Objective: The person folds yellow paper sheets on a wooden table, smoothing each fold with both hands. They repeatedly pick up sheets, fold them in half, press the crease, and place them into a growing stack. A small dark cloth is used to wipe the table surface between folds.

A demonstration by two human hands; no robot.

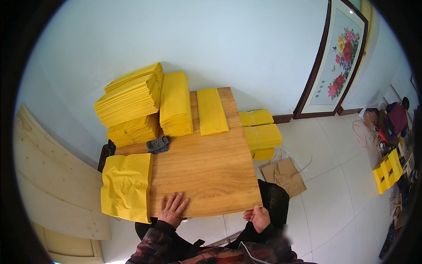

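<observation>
A framed embroidery of red and pink flowers (338,57) leans against the pale wall. Below it, tied bundles of yellow paper (260,132) sit on the white tiled floor (343,193), beside a flattened brown cardboard piece (285,176). A pale plywood sheet (52,185) lies left.

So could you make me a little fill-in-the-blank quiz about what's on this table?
1. The left hand lies flat on the ____ table.
2. The paper stacks are ____ in colour.
3. The crumpled sheet hangs over the table's ____ edge.
4. The framed picture on the wall shows ____.

Missing words: wooden; yellow; left; flowers
</observation>
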